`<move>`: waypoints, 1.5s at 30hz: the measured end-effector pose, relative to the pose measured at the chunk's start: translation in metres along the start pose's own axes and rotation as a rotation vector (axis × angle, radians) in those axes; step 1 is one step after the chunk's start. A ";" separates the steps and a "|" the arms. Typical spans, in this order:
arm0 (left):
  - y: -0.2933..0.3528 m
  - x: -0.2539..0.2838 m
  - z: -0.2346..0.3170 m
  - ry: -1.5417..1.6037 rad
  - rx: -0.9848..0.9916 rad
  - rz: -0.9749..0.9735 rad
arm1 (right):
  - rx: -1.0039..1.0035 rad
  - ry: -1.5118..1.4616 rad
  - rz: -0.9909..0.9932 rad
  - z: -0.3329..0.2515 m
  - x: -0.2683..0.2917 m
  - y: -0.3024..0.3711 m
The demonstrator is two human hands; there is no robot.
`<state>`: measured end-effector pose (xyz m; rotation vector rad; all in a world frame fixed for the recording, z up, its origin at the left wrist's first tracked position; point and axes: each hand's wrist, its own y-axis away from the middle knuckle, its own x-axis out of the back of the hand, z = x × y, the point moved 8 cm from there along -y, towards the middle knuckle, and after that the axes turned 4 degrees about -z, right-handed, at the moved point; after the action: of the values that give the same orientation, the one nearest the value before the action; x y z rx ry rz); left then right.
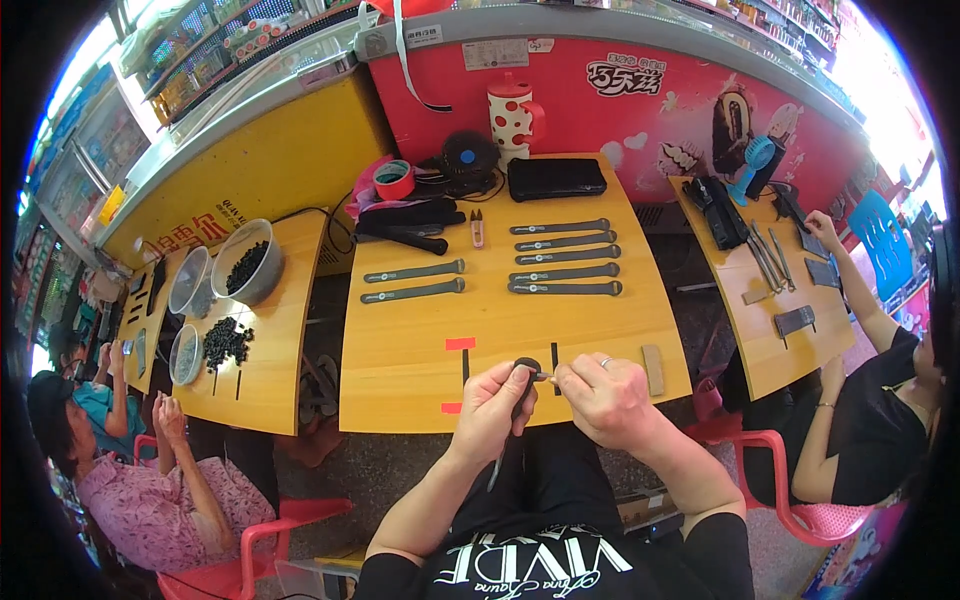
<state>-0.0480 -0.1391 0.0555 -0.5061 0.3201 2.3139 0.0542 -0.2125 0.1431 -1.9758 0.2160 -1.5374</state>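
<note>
Over the near edge of the table, my left hand is closed around a dark strap. Its rounded end sticks up past the thumb, and a grey tail hangs below the fist. My right hand, a ring on one finger, pinches something small and thin against that rounded end; what it is stays too small to make out. Ahead lie similar dark grey straps with rounded ends: several in a right-hand group and two in a left-hand group.
Pink-handled snips, a black pouch, red tape, a small black fan and a spotted tumbler stand farther back. A brown block lies right. Co-workers sit at both side tables; tubs of black pieces stand left.
</note>
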 end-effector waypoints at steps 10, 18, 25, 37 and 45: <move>0.000 -0.003 0.002 -0.003 -0.004 -0.017 | -0.006 0.007 0.012 0.001 -0.001 0.002; 0.001 0.000 0.000 -0.029 -0.018 0.017 | -0.015 0.007 -0.003 0.000 -0.002 0.001; 0.003 -0.004 0.003 -0.238 -0.137 -0.030 | -0.027 -0.049 -0.039 0.001 -0.007 0.000; 0.009 -0.005 0.006 -0.570 -0.151 -0.161 | -0.158 -0.565 -0.205 0.028 -0.013 -0.007; 0.026 -0.027 0.038 -0.972 -0.589 0.090 | -0.204 -0.451 -0.106 0.020 -0.007 -0.004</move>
<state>-0.0584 -0.1598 0.1036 0.4075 -0.8253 2.4195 0.0692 -0.1984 0.1371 -2.4705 0.0817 -1.1233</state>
